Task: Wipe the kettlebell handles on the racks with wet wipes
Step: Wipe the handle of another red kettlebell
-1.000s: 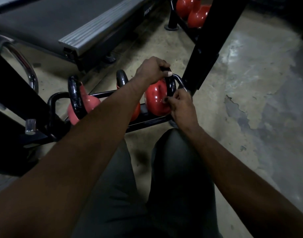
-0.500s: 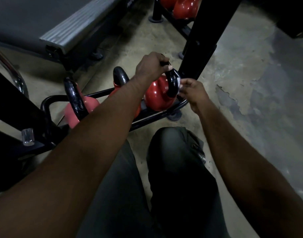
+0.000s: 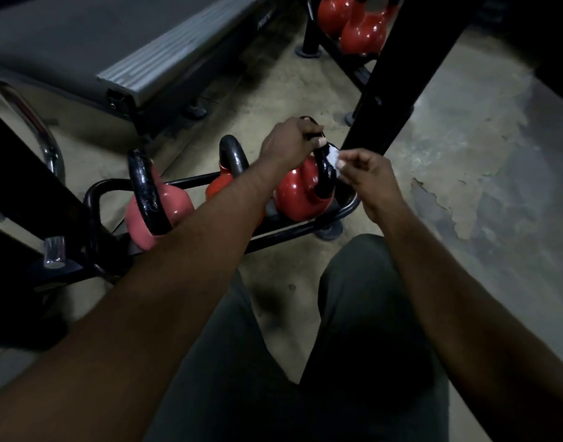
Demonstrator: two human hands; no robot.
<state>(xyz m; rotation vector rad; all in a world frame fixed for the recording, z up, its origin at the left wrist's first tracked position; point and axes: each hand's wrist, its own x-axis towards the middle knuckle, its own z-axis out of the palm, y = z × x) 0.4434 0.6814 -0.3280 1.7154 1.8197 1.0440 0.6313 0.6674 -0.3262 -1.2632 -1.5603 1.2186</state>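
Observation:
Three red kettlebells with black handles stand on a low black rack (image 3: 347, 209). My left hand (image 3: 289, 142) grips the top of the handle of the rightmost kettlebell (image 3: 300, 194). My right hand (image 3: 367, 175) pinches a small white wet wipe (image 3: 333, 158) against the right side of that same handle. The middle kettlebell (image 3: 230, 161) is partly hidden behind my left forearm. The left kettlebell (image 3: 152, 205) is paler red and stands free.
A black upright post (image 3: 398, 74) rises just behind my right hand. More red kettlebells (image 3: 363, 30) sit on a farther rack. A treadmill deck (image 3: 139, 62) lies at the upper left, a chrome bar (image 3: 34, 129) at the far left. Bare concrete floor extends to the right.
My right hand has risen from the lower part of the handle to its upper right side, and the white wipe now shows. My left hand keeps its grip.

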